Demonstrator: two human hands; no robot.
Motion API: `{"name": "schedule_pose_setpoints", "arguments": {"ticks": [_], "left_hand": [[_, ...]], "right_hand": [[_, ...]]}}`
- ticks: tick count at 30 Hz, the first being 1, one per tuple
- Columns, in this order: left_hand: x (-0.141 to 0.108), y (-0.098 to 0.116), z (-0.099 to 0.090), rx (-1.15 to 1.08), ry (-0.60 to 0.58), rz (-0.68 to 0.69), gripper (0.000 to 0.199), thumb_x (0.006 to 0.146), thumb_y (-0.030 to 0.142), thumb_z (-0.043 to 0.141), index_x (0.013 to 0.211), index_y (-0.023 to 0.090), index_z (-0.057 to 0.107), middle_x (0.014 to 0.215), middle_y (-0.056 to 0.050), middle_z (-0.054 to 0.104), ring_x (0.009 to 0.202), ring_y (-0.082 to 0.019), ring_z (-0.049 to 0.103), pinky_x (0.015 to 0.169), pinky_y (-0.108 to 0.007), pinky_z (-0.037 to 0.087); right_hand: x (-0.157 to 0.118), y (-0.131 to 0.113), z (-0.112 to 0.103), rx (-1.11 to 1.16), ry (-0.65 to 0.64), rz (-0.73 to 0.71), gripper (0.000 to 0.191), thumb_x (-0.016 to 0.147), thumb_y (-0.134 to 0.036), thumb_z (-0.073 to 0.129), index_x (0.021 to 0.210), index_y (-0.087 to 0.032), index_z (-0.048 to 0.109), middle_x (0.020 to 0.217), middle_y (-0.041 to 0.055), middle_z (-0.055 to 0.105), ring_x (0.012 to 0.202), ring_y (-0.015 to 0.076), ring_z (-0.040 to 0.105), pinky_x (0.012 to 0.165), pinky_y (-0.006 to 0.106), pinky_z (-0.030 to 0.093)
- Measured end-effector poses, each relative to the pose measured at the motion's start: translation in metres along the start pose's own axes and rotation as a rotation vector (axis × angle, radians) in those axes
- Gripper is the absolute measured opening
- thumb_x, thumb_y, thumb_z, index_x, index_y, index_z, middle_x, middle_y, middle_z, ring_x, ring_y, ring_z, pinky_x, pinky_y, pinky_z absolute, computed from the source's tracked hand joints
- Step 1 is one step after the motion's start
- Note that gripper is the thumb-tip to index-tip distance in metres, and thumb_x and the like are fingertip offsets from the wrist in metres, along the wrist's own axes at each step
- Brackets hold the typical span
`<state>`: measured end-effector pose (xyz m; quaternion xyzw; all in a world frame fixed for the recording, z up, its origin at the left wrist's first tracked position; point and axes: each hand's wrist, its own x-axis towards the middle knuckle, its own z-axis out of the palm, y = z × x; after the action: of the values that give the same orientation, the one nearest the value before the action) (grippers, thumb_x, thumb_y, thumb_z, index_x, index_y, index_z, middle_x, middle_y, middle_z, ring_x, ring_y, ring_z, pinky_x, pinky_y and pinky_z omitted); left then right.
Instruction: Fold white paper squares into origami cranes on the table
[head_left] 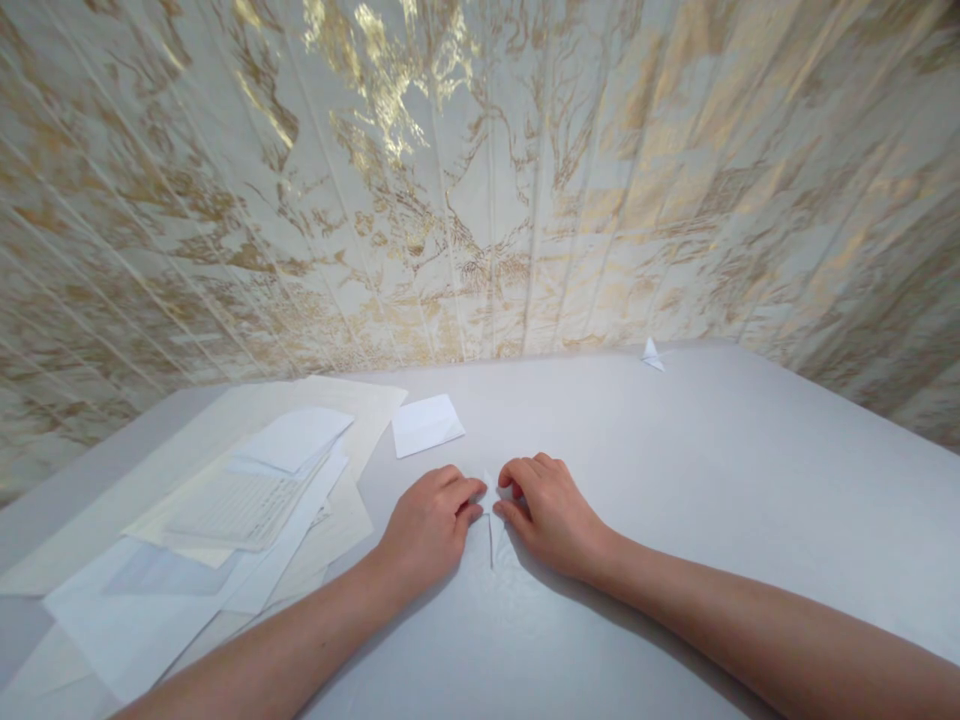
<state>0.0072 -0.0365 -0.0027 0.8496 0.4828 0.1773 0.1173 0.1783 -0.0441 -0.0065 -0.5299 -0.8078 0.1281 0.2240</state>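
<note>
Between both near-closed grips (431,522) (553,512), folded paper (490,498).

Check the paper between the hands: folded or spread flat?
Folded: between the left hand and right hand, the paper is a narrow shape with pointed ends.

Both bare forearms reach in from the near edge, 1 from the left, 1 from the right, angling toward the middle! The 2 hands face each other, just apart: the left hand (429,515) with thumb and index finger close together, the right hand (551,512) arched, fingers curled, its thumb pointing left, wrists low.
</note>
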Motion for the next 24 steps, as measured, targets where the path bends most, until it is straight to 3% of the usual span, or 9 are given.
{"name": "schedule_pose_setpoints", "arguments": {"ticks": [4,9,18,24], "left_hand": [[0.0,-0.001,0.002,-0.028,0.023,0.014,0.021,0.08,0.011,0.051,0.096,0.018,0.063,0.084,-0.004,0.06,0.082,-0.018,0.055,0.078,-0.031,0.043],[0.003,-0.003,0.0,-0.099,0.051,-0.088,0.009,0.073,0.013,0.06,0.081,0.017,0.06,0.083,-0.003,0.059,0.082,-0.018,0.053,0.076,-0.031,0.043],[0.004,-0.004,-0.002,-0.173,-0.005,-0.007,0.009,0.071,0.013,0.062,0.065,0.02,0.064,0.075,-0.001,0.059,0.08,-0.016,0.053,0.075,-0.029,0.04],[0.003,-0.002,-0.002,-0.145,0.007,-0.019,0.009,0.071,0.014,0.064,0.066,0.021,0.067,0.074,-0.001,0.061,0.079,-0.017,0.052,0.074,-0.03,0.04]], "right_hand": [[0.003,0.001,0.001,0.039,0.014,0.021,0.02,0.077,-0.019,0.06,0.096,-0.014,0.056,0.083,0.0044,0.06,0.081,0.0182,0.05,0.077,0.032,0.033],[0.007,0.002,0.001,0.125,0.006,0.073,0.009,0.072,-0.02,0.065,0.08,-0.017,0.06,0.078,0.0018,0.061,0.078,0.0167,0.05,0.074,0.03,0.033],[0.006,0.01,-0.005,0.214,-0.067,-0.109,0.012,0.071,-0.006,0.063,0.069,-0.018,0.064,0.069,-0.0007,0.062,0.074,0.0142,0.052,0.074,0.028,0.034],[0.004,0.008,-0.01,0.181,-0.102,-0.063,0.009,0.071,-0.011,0.064,0.068,-0.019,0.065,0.071,-0.0004,0.063,0.077,0.0152,0.053,0.077,0.03,0.033]]}}
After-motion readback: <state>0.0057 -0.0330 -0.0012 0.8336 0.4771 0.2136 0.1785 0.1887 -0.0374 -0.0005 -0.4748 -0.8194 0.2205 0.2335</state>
